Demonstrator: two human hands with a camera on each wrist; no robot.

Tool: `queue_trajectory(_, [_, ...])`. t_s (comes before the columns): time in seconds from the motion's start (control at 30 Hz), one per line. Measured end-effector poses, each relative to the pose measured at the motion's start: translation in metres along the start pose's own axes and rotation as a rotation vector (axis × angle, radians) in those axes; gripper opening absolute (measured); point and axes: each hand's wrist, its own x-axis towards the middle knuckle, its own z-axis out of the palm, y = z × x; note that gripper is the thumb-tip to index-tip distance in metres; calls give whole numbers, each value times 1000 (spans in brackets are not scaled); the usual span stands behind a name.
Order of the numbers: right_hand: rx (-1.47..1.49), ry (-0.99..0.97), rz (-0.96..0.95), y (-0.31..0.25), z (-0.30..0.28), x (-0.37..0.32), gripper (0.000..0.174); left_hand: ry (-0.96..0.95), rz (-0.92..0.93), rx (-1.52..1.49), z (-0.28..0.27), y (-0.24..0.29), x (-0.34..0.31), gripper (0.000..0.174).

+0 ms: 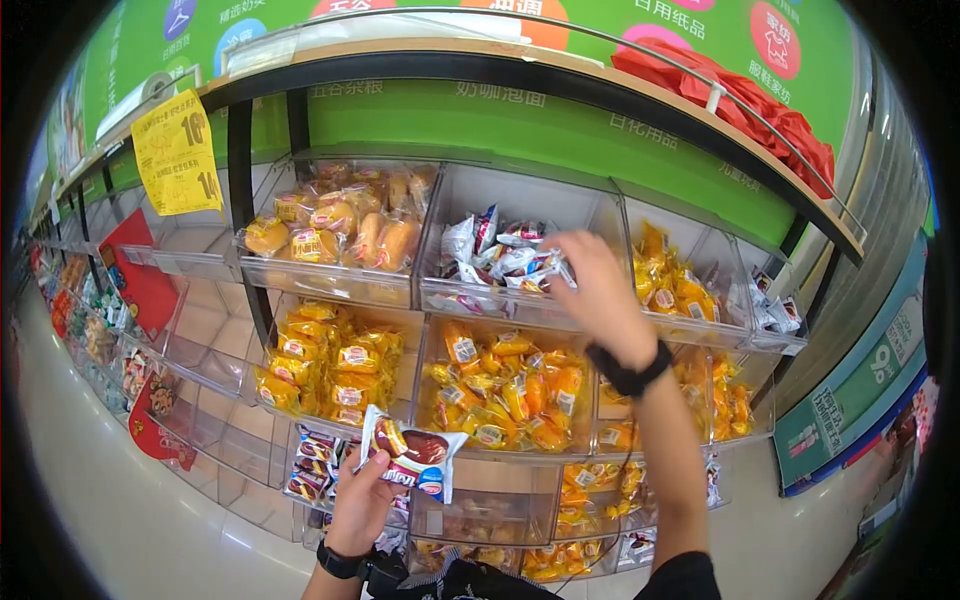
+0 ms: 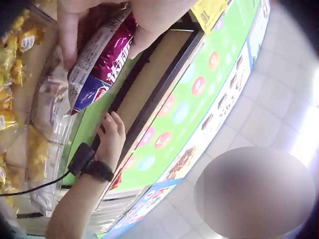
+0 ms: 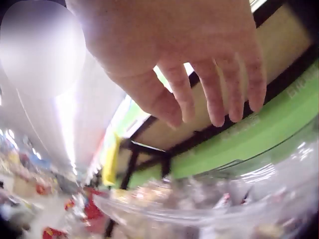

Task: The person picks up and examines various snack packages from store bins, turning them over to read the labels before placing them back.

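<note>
My left hand [image 1: 362,510] grips a chocolate-pie snack packet [image 1: 415,455], white and dark red with a blue corner, in front of the lower bins. The left wrist view shows the purple and blue side of the same packet [image 2: 102,64] between thumb and fingers. Over the upper middle clear bin [image 1: 590,205] is my right hand [image 1: 600,300], near a heap of white, foil-like packets [image 1: 505,250]. In the right wrist view the fingers of this right hand [image 3: 174,50] are extended and spread, with nothing held, above the bin's clear edge.
Bagged bread rolls [image 1: 350,220] fill the upper left bin. Yellow-wrapped snacks [image 1: 510,385] lie in several bins around and below. Overhead runs a black-edged shelf [image 1: 460,92] with a yellow price sign [image 1: 178,150] and red cloth [image 1: 730,105]. A green poster stand [image 1: 850,400] is at right.
</note>
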Motion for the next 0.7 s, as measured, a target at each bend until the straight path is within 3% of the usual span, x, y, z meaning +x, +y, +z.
queue_trajectory(0.03, [-63,-116,6,20,8,22,35,34,20,-22,-6,2,-2,23])
queue_trajectory(0.07, [-60,-119,0,32,15,43,35,69,39,-45,-11,3,-3,23])
queue_trajectory(0.13, [-174,-729,54,50,30,77,62,169,44,-59,-23,4,-4,22])
queue_trajectory(0.2, [-146,-1134,253,72,58,96,89,201,64,-34,-34,8,-6,23])
queue_trajectory(0.23, [-143,-1252,229,76,69,100,97,201,79,-22,-40,8,-5,24])
queue_trajectory(0.33, [-76,-1352,275,79,84,105,101,229,94,0,-51,10,-8,26])
queue_trajectory(0.4, [-42,-1337,286,89,92,99,99,246,87,3,-55,10,-7,27])
queue_trajectory(0.47, [45,-1305,438,95,92,95,95,303,86,0,-54,10,-6,28])
queue_trajectory(0.53, [78,-1301,415,94,92,93,93,303,77,-7,-56,9,-5,29])
queue_trajectory(0.7, [302,-1092,426,106,86,89,68,291,45,-6,-45,8,-2,31])
